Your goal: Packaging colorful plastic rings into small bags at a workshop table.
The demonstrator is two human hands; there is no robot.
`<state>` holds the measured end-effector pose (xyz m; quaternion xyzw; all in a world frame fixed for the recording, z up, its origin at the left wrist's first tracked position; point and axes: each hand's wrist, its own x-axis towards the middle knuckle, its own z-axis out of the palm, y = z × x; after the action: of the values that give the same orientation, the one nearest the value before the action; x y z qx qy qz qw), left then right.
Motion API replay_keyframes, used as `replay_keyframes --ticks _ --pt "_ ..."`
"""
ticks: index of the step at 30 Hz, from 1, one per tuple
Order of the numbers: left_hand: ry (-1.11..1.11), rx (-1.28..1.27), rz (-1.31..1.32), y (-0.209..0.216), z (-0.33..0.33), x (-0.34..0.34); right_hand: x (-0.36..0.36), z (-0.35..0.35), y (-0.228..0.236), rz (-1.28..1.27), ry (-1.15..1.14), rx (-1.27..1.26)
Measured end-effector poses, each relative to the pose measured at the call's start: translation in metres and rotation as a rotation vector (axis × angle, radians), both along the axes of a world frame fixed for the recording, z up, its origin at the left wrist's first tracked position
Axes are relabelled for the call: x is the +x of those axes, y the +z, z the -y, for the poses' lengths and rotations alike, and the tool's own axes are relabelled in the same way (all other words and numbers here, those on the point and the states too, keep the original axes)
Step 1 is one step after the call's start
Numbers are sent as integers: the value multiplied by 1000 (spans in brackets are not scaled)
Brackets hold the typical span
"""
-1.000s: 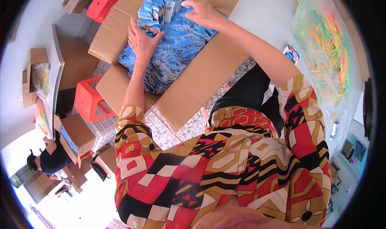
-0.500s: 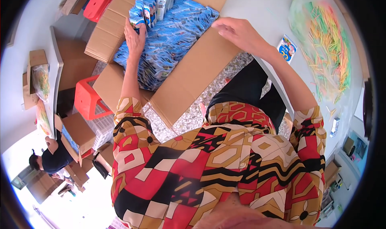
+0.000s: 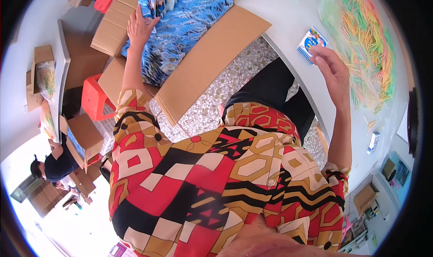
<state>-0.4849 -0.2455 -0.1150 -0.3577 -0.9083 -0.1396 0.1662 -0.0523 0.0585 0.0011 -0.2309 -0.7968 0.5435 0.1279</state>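
Note:
Blue-and-white packets [image 3: 180, 40] fill an open cardboard box [image 3: 209, 61] at the upper left, lying in overlapping rows. At the box's far left, several packets [image 3: 158, 4] stand upright in a row. My left hand [image 3: 140, 27] is at the near end of that row, fingers spread and thumb apart, touching the packets' edge. On the grey-white table to the right lies a single blue-and-white packet [image 3: 311, 39]. My right hand [image 3: 333, 70] is over its lower right edge with fingers half curled and apart; whether the fingertips touch it I cannot tell.
A clear plastic bag [image 3: 331, 9] with many thin coloured sticks [image 3: 367, 45] lies on the table's right side [image 3: 282, 9]. A small white box [image 3: 373, 142] is nearer me. Red stools [image 3: 92, 97] and cartons stand at left. A person in dark clothing [image 3: 63, 169] works at far left.
My right hand has moved right from the box's edge to the lone packet on the table. My left hand stays by the standing packets, its fingers now more spread. The whole view has shifted slightly.

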Motion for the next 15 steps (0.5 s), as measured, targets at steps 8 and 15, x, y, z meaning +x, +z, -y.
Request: replay_keyframes --ticks 8,15 --pt "-37 -137 183 9 1 -12 67 1 -38 -36 -117 78" --pt "-365 297 16 85 -106 113 95 -12 -64 -70 -311 85"
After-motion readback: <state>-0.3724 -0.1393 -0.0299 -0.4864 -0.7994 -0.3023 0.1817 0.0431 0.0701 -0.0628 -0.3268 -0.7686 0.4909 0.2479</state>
